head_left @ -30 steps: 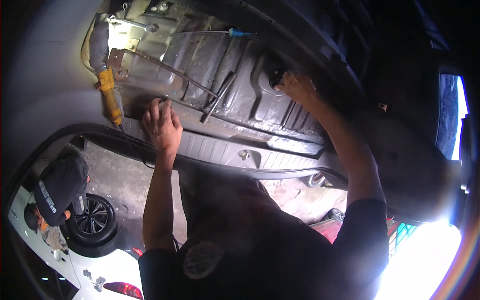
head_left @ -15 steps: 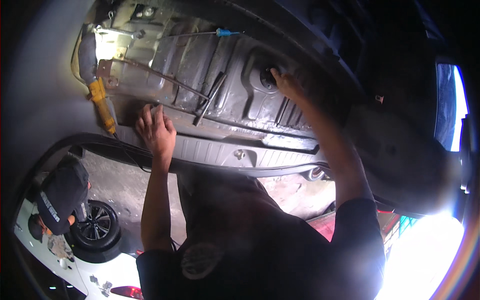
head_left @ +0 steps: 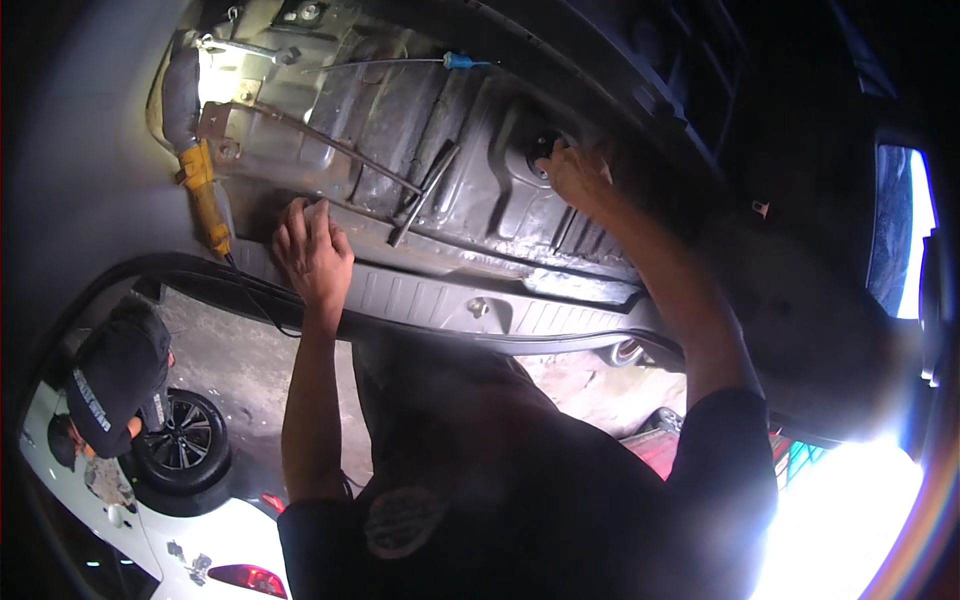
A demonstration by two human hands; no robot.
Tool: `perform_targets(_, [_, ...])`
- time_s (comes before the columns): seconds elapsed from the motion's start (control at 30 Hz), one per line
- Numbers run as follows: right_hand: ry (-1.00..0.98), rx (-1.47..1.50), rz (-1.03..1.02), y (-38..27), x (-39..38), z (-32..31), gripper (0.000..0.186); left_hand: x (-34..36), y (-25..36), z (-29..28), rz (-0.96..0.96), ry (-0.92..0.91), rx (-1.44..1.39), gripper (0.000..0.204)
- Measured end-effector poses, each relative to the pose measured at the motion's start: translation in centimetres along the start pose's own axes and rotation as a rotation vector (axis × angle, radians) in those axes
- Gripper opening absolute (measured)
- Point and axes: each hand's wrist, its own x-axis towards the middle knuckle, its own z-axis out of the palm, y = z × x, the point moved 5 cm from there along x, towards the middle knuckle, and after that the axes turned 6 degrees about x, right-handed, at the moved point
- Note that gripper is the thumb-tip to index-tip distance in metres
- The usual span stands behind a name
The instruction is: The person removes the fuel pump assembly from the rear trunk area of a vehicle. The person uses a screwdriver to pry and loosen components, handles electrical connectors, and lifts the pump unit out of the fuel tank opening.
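Observation:
My right hand [head_left: 578,180] reaches over a black round cap [head_left: 543,150] set in a recess of the bare metal car floor [head_left: 478,190]. Its fingers are bent and closed at the cap's near edge, hiding part of it. Farther left, my left hand [head_left: 314,252] leans on the near edge of the floor, fingers bent and slightly apart; what lies under the fingertips is hidden. Between the hands lies a long T-handle wrench [head_left: 427,195]. Beyond it rests a screwdriver with a blue handle [head_left: 460,62] and a thin shaft.
A lit work lamp with a yellow handle [head_left: 205,205] stands at the left, its cord hanging over the ribbed sill [head_left: 400,292]. A spanner [head_left: 250,48] lies at the far left. Below left, a co-worker [head_left: 120,380] bends beside a wheel [head_left: 183,440] and a white car [head_left: 225,545].
My right hand has shifted slightly, its fingers now bent in at the cap's near edge instead of pointing onto it. My left hand stays on the floor edge. The view has tilted a little.

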Motion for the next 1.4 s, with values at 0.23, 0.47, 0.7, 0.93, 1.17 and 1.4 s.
perform_targets(0.23, [-0.024,-0.105,-0.185,1.1,0.6,-1.3,0.052,-0.3,-0.1,0.3,0.013,0.003,-0.019,0.037])
perform_targets(0.47, [-0.093,0.468,0.446,1.6,0.8,1.8,0.052,-0.5,-0.3,0.4,-0.006,-0.035,0.004,0.037])
perform_targets(0.7, [0.226,-0.055,-0.337,2.5,0.1,0.5,0.042,-0.2,-0.4,0.1,-0.007,-0.018,-0.004,0.037])
perform_targets(0.93, [-0.006,0.004,-0.091,2.0,0.9,1.4,0.050,-0.3,-0.2,0.2,0.000,-0.021,-0.008,0.037])
perform_targets(1.17, [0.090,0.301,0.097,3.3,1.4,3.0,0.064,-0.2,-0.3,0.2,-0.002,-0.024,-0.014,0.037])
perform_targets(1.4, [0.073,-0.231,-0.327,0.8,0.6,0.1,0.045,0.0,-0.3,0.1,0.005,-0.028,-0.036,0.038])
